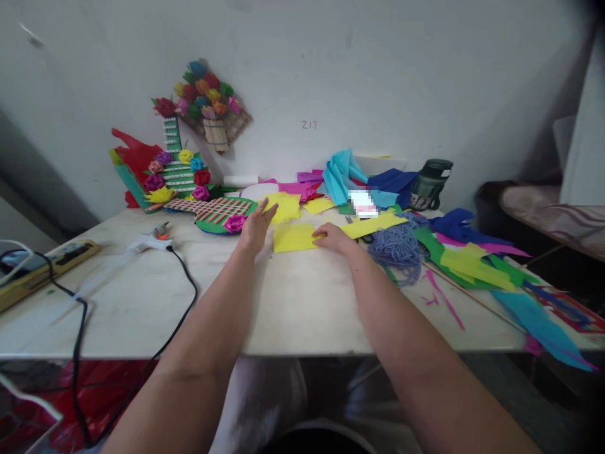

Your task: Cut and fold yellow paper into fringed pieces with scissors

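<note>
A rectangle of yellow crepe paper (293, 238) lies flat on the table between my two hands. My left hand (258, 227) is raised at its left side, fingers stretched and apart, holding nothing. Just behind that hand is another yellow paper piece (286, 207). My right hand (333, 238) has its fingers curled together at the rectangle's right end, seemingly pinching it. A longer yellow strip (373, 224) runs from behind my right hand toward the tangled blue-grey yarn (397, 246). Left of my left hand lies a green guitar-shaped craft (222, 214) with paper flowers and sticks.
A hot glue gun (154, 239) with a black cord and a power strip (47, 271) are on the left. A dark bottle (430, 184), a blurred white object (363, 203) and coloured paper (472, 261) occupy the right. A stick (472, 295) crosses there. Flower crafts (215, 94) stand against the wall.
</note>
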A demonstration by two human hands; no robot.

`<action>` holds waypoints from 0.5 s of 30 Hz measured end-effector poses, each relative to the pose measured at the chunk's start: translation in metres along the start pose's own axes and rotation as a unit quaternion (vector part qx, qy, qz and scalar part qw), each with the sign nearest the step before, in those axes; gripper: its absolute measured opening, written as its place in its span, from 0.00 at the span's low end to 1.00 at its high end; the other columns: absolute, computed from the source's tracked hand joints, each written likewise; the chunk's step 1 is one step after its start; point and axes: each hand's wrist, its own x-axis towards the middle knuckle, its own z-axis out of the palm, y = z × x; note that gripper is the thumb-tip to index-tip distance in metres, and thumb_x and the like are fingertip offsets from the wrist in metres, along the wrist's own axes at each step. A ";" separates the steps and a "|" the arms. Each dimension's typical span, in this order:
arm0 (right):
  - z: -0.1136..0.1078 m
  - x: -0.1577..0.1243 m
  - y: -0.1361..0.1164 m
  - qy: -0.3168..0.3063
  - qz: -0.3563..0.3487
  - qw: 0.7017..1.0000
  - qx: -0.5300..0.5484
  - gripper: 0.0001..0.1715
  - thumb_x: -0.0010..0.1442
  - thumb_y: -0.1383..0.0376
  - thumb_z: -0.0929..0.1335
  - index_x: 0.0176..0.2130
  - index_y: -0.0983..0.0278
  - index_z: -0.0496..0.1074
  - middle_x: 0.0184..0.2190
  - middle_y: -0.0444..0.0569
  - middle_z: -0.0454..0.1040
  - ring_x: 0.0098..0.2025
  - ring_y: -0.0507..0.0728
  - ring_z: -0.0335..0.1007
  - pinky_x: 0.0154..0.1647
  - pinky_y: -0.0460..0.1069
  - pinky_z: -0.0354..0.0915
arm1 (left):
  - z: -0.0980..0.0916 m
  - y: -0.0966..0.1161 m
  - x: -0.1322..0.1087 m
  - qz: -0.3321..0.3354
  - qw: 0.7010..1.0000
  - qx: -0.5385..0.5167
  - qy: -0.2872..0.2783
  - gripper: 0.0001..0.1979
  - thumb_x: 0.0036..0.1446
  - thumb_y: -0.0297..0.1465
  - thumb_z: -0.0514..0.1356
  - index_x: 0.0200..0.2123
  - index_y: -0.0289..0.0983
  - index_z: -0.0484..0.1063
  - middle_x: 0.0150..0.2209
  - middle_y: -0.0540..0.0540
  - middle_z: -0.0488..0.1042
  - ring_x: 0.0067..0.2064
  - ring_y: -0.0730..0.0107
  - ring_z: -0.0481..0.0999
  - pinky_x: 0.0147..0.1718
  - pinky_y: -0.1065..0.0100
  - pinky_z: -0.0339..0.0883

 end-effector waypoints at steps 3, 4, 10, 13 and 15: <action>0.000 0.000 -0.001 -0.003 0.002 1.000 -0.002 0.14 0.45 0.66 0.70 0.36 0.66 0.74 0.38 0.51 0.69 0.37 0.52 0.66 0.39 0.45 0.62 | -0.001 -0.002 0.002 0.044 0.989 -0.133 0.048 0.23 0.61 0.29 0.33 0.59 0.33 0.44 0.57 0.43 0.59 0.55 0.75 0.60 0.52 0.70 0.55; 0.000 0.000 -0.001 -0.004 0.002 1.000 -0.003 0.14 0.45 0.66 0.70 0.36 0.66 0.74 0.38 0.51 0.69 0.37 0.52 0.66 0.39 0.45 0.62 | 0.000 -0.003 0.003 0.049 0.987 -0.146 0.047 0.22 0.61 0.30 0.37 0.58 0.32 0.48 0.56 0.43 0.60 0.55 0.74 0.60 0.52 0.69 0.55; 0.001 0.002 0.001 0.001 -0.004 1.000 0.005 0.15 0.45 0.67 0.70 0.37 0.68 0.74 0.38 0.52 0.69 0.37 0.52 0.66 0.39 0.45 0.61 | 0.022 0.001 -0.003 0.124 0.976 0.141 -0.111 0.24 0.53 0.34 0.50 0.54 0.37 0.60 0.57 0.47 0.58 0.60 0.64 0.50 0.57 0.61 0.42; 0.001 0.001 0.001 0.001 -0.010 1.000 0.014 0.15 0.45 0.68 0.70 0.37 0.68 0.74 0.38 0.52 0.70 0.37 0.53 0.65 0.39 0.45 0.61 | 0.035 0.003 -0.005 0.188 0.926 0.269 -0.187 0.25 0.57 0.38 0.45 0.57 0.38 0.55 0.60 0.49 0.51 0.63 0.64 0.38 0.58 0.58 0.32; -0.001 -0.001 0.000 0.005 -0.003 0.999 0.037 0.15 0.45 0.68 0.69 0.36 0.69 0.74 0.38 0.52 0.70 0.36 0.52 0.65 0.39 0.45 0.61 | 0.042 0.003 -0.005 0.177 0.902 0.311 -0.241 0.27 0.59 0.40 0.39 0.59 0.38 0.50 0.62 0.49 0.47 0.63 0.66 0.38 0.58 0.58 0.32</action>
